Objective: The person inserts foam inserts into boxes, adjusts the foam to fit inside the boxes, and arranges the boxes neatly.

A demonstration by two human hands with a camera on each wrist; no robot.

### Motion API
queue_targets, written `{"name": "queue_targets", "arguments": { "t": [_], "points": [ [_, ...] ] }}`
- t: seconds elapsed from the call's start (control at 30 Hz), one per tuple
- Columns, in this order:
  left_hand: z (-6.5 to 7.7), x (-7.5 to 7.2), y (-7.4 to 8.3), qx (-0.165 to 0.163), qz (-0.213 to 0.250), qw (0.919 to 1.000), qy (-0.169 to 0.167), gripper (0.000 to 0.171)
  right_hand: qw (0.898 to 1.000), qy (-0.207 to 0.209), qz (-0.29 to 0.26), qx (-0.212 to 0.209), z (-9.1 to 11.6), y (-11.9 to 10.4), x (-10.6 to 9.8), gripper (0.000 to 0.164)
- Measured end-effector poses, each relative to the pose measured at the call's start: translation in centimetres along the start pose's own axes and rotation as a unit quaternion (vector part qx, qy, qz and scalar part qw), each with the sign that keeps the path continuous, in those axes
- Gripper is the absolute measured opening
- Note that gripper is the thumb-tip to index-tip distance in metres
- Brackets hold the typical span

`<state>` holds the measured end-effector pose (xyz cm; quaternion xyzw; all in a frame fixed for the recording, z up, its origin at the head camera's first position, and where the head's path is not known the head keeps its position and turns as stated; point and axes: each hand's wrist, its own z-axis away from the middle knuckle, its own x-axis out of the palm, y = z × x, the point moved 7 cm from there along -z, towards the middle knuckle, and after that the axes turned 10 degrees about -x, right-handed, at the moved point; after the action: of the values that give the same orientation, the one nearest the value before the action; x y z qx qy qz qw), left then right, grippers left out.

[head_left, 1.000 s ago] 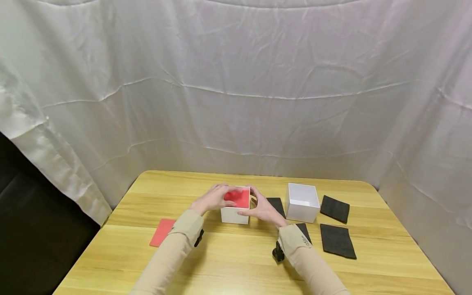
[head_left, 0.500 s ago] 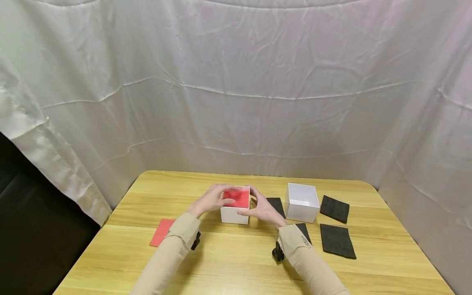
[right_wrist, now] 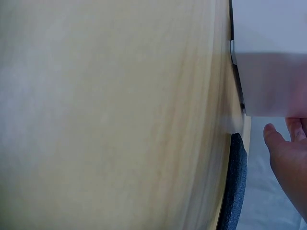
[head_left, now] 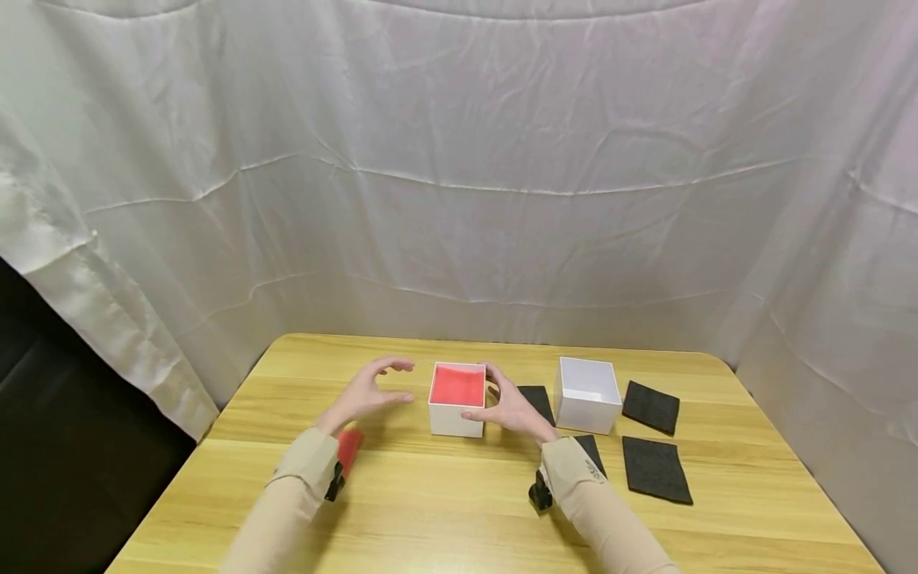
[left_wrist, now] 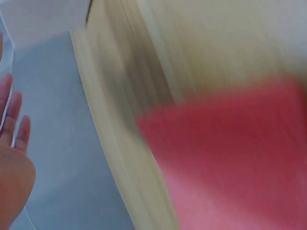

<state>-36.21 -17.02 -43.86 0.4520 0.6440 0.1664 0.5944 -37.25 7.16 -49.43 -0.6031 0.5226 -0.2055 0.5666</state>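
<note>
Your right grip (head_left: 513,408) holds the white box (head_left: 453,422) by its right side.
Your left grip (head_left: 364,394), thumb and fingers apart, hangs left of it; only the head view shows the red lining (head_left: 459,388) inside.

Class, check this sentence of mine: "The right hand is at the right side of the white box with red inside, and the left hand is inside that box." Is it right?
Not quite: the left hand is outside the box. The head view shows it apart, to the left, holding nothing. The right hand is indeed at the right side of the white box with red inside.
</note>
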Motion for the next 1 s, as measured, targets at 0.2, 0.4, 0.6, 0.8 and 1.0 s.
{"name": "queue_targets", "arguments": {
  "t": [0.2,0.4,0.6,0.8,1.0],
  "points": [
    [2.8,-2.5,-2.5,-0.019,-0.034,0.9988,-0.028,0.054,1.000,-0.001,-0.015,0.000,0.0,0.2,0.1,0.081],
    [6.0,-4.2,-5.0,-0.040,-0.056,0.9962,-0.053,0.062,1.000,-0.003,-0.017,-0.001,0.1,0.1,0.2,0.083],
    [8.6,-5.1,-7.3,-0.126,-0.076,0.9849,-0.092,0.069,1.000,-0.001,-0.009,0.005,0.1,0.1,0.1,0.085],
    [9.7,-5.0,-8.0,-0.159,-0.091,0.9777,-0.104,0.068,1.000,-0.005,-0.013,0.000,0.1,-0.1,0.1,0.082],
    [9.3,-4.7,-7.6,-0.134,-0.069,0.9816,-0.117,0.066,1.000,-0.002,-0.014,0.009,0.2,-0.1,0.0,0.087]
  ]
}}
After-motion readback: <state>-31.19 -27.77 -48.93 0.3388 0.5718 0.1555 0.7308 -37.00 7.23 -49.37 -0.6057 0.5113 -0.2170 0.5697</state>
